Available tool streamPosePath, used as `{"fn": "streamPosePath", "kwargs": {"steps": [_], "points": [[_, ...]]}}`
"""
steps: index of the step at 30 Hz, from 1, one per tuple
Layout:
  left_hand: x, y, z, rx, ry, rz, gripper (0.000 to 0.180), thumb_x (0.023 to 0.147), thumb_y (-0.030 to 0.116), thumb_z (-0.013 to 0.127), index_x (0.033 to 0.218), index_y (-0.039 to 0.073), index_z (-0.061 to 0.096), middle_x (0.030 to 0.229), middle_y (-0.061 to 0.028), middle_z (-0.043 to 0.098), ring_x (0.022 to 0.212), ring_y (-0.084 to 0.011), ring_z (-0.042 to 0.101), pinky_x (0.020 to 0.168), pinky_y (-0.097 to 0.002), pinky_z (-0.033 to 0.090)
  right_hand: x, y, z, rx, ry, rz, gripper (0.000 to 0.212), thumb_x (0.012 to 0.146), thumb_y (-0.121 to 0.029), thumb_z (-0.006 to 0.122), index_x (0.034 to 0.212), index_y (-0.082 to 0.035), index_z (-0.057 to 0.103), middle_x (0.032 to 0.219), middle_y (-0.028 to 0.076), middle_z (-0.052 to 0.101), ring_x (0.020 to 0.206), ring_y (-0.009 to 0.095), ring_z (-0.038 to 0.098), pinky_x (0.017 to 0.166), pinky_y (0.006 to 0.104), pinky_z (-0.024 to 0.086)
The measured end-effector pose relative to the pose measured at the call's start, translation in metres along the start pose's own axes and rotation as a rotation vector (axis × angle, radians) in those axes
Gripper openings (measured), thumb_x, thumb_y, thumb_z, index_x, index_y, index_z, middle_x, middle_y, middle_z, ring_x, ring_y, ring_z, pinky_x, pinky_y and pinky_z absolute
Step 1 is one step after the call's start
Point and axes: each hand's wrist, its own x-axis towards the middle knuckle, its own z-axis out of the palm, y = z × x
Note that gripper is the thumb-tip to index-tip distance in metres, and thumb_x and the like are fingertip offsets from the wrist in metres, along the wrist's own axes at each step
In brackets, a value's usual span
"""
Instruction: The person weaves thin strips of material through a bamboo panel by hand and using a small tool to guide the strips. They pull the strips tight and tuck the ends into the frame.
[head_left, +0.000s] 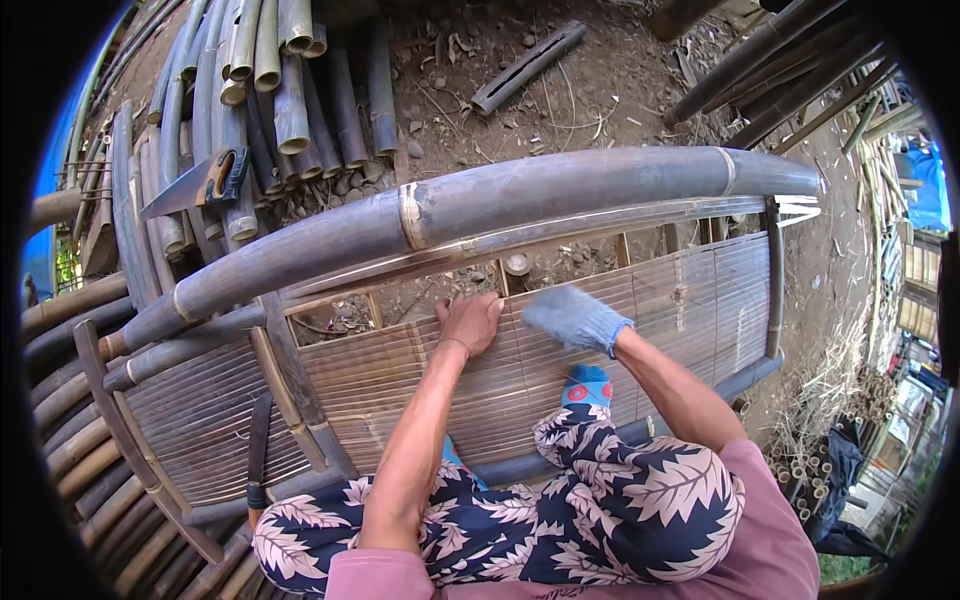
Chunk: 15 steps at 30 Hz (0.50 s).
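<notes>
A panel of thin bamboo slats (pixel 380 372) lies across a bamboo frame in front of me. My left hand (pixel 470 323) is bare, its fingers bent down over the panel's far edge and closed on the slat there. To its right, my right hand (pixel 572 318) wears a grey knitted glove with a blue cuff. It is held at or just over the same edge, blurred by motion, so its fingers cannot be made out. Beyond both hands, a thick dark bamboo pole (pixel 560 195) runs along the frame's far side, with an open gap between it and the panel.
A handsaw (pixel 205 185) rests on stacked bamboo poles (pixel 290 105) at the far left. A large knife (pixel 258 445) lies on the slats by my left knee. A split bamboo piece (pixel 528 68) lies on the dirt beyond. Shavings (pixel 825 400) are heaped at the right.
</notes>
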Motion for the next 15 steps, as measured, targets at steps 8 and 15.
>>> {"fn": "streamPosePath", "kwargs": {"steps": [8, 15], "points": [[0.006, 0.008, -0.005, 0.0, -0.025, -0.067, 0.03, 0.098, 0.035, 0.039, 0.097, 0.016, 0.064, 0.107, -0.0098, 0.067, 0.112, -0.0365, 0.054, 0.097, -0.0631, 0.026, 0.018, 0.002, -0.032, 0.558, 0.233, 0.287, 0.036, 0.093, -0.033, 0.05, 0.086, -0.004, 0.07, 0.085, 0.02, 0.068, 0.082, 0.035, 0.066, 0.075, 0.0413, 0.052], [0.01, 0.005, -0.007, -0.012, -0.041, -0.047, 0.03, 0.098, 0.037, 0.041, 0.092, 0.017, 0.063, 0.102, -0.0094, 0.067, 0.108, -0.0352, 0.056, 0.093, -0.0619, 0.027, 0.014, -0.043, 0.024, -0.097, 0.009, 0.219, 0.027, 0.088, -0.02, 0.05, 0.076, -0.005, 0.068, 0.079, 0.02, 0.069, 0.075, 0.037, 0.068, 0.068, 0.0483, 0.054]]}}
